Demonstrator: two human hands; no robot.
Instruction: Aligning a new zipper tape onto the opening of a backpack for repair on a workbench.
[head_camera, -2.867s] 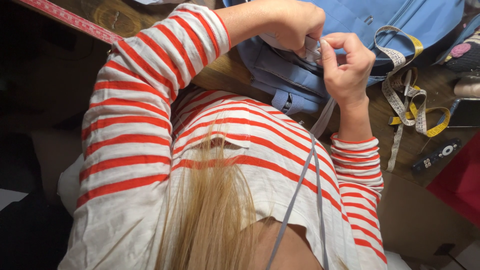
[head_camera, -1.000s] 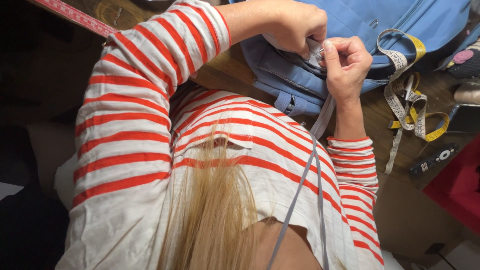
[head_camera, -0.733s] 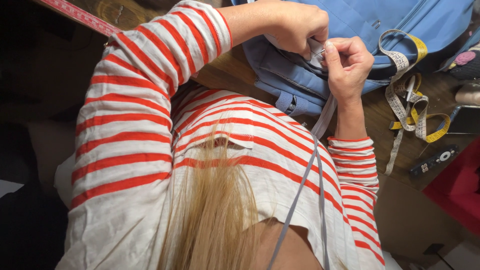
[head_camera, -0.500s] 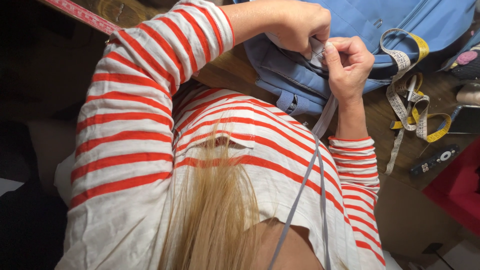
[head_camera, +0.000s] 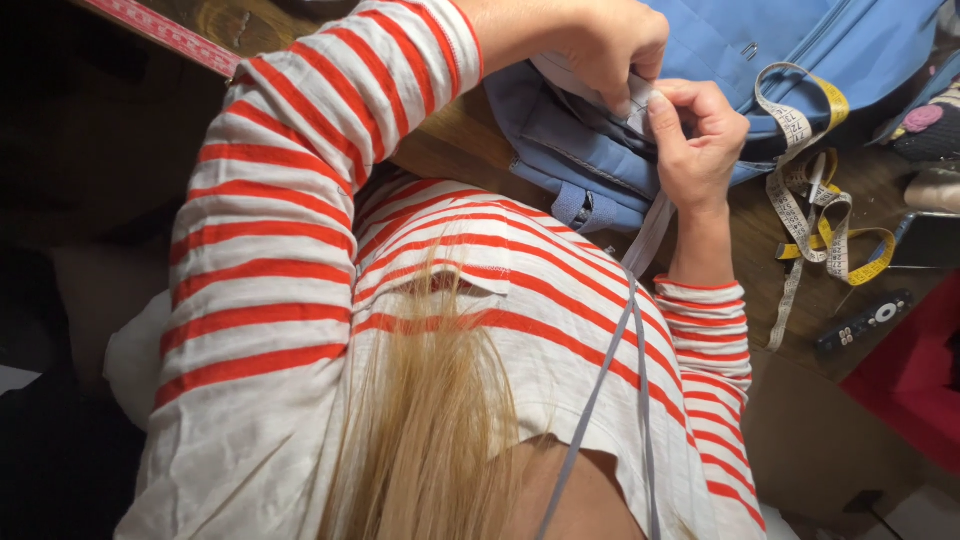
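Observation:
A light blue fabric bag lies on a wooden table. My left hand pinches a white-grey strip at the bag's upper seam. My right hand pinches the same strip just beside it, fingertips touching the left hand's. A pale grey strap runs from the bag down across my red-and-white striped shirt. Blonde hair hangs over my chest and hides the lap below.
A yellow and white tape measure lies coiled on the table right of the bag. A black remote control sits beyond it, beside something red. A red ruler runs along the table's left edge.
Both hands stay pinched on the strip at the bag's seam, with only small finger shifts. The view has drifted slightly.

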